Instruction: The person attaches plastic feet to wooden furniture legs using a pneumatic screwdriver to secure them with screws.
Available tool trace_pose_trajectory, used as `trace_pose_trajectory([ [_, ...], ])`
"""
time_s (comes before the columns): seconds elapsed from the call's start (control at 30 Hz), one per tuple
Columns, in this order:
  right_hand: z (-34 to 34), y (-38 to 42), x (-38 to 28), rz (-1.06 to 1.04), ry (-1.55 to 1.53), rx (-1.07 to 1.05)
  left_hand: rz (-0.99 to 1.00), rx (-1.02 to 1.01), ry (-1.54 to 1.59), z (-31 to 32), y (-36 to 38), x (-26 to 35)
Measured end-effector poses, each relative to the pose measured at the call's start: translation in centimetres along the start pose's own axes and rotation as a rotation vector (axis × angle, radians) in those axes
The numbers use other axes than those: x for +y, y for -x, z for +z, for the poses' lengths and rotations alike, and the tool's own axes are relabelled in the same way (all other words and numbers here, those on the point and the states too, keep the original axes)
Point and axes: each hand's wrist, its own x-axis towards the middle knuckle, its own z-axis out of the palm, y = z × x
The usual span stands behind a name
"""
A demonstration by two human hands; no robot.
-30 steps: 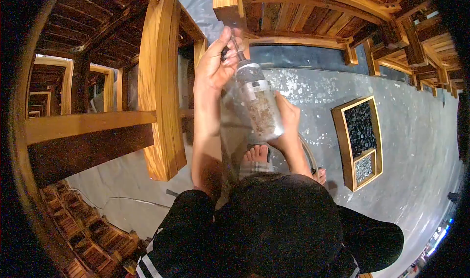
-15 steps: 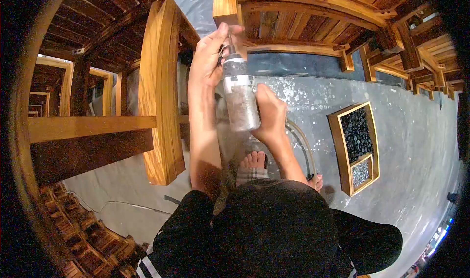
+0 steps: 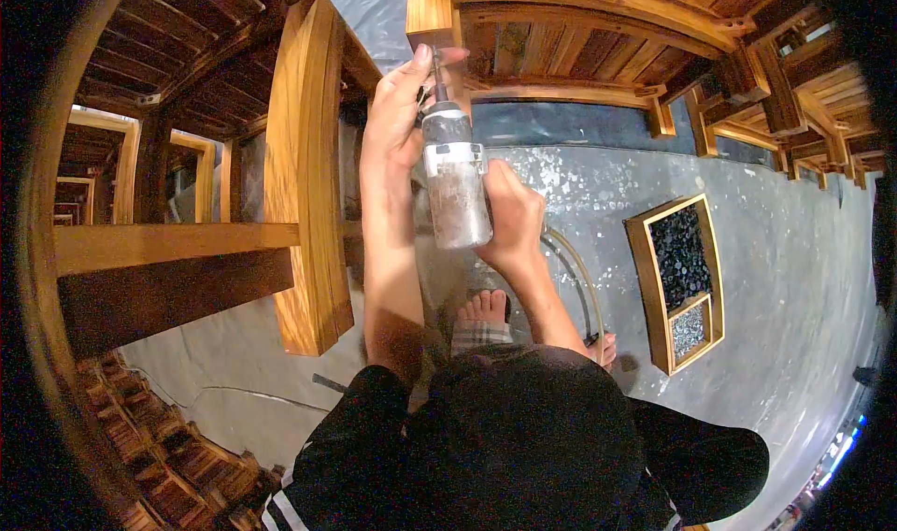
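Observation:
An air screwdriver [image 3: 458, 194] with a worn grey, cylindrical body points up and away from me. My right hand [image 3: 516, 215] is closed round its handle, which is mostly hidden behind the body; a clear hose [image 3: 581, 267] runs down from there. The thin bit reaches the end of a wooden leg [image 3: 429, 12]. My left hand [image 3: 397, 110] is at the bit beside that leg end, thumb stretched along it and fingers curled round behind. Whatever small thing those fingers pinch is hidden.
Slatted wooden furniture [image 3: 598, 26] stands upturned at the top right. A thick wooden post [image 3: 304, 185] with a crossbar rises close on my left. On the grey floor at right lies a two-part wooden tray [image 3: 661, 293] of dark and silvery small parts. A cable [image 3: 252, 393] trails at lower left.
The screwdriver body has shifted slightly left and become more upright, with my right hand following. My left hand stays nearly in place at the bit.

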Motion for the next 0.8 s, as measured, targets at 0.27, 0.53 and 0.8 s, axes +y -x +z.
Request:
trace_pose_trajectory([
  [0.27, 0.4, -0.1, -0.1, 0.01, -0.03, 0.018, -0.031, 0.029, 0.02, 0.3, 0.2, 0.4],
  [0.53, 0.4, 0.0, -0.8, 0.089, 0.095, -0.066, -0.061, 0.07, 0.13, 0.7, 1.3, -0.2],
  [0.8, 0.8, 0.4, -1.8, 0.166, 0.083, -0.099, -0.14, 0.279, 0.083, -1.4, 8.7, -6.3],
])
